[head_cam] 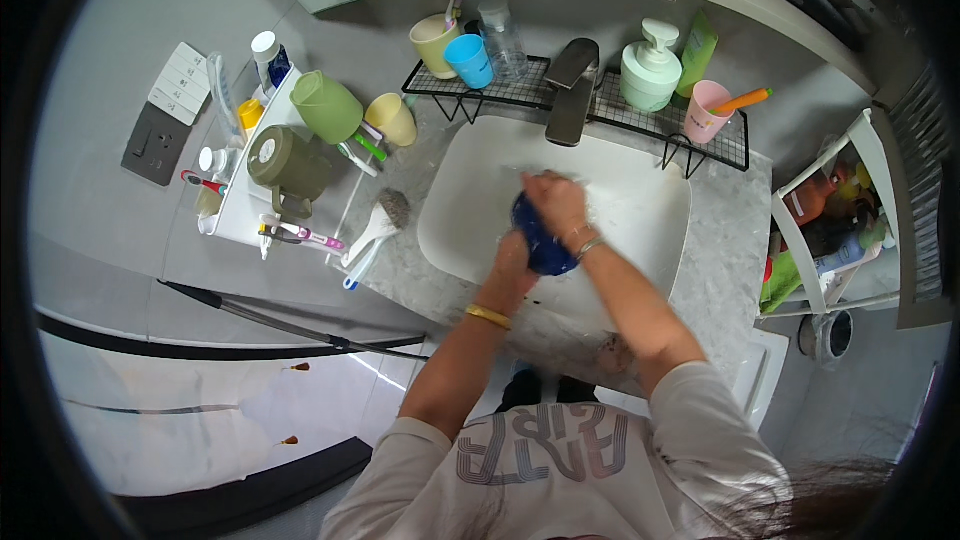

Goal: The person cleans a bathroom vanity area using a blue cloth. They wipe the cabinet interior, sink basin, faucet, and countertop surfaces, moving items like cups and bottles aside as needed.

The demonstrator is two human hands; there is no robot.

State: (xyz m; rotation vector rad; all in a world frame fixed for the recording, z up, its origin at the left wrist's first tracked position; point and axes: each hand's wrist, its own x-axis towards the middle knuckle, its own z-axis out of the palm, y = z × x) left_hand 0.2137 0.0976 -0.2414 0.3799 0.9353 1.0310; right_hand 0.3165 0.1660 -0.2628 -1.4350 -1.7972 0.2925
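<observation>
A wet, dark blue cloth (541,241) is bunched between my two hands, over the white washbasin (457,217). My right hand (556,202) grips its upper part, below the dark metal faucet (571,101). Lower down, my left hand (514,259) holds the cloth's near left side. Both hands are a little blurred, and the fingers of my left hand are partly hidden. Some water shows in the basin around the cloth.
Black wire racks (517,86) flank the faucet, bearing cups, a clear bottle and a pale green pump bottle (651,67). At left, a white wall shelf (247,195) carries mugs and toothbrushes. A white-handled brush (375,229) lies on the grey counter (720,225).
</observation>
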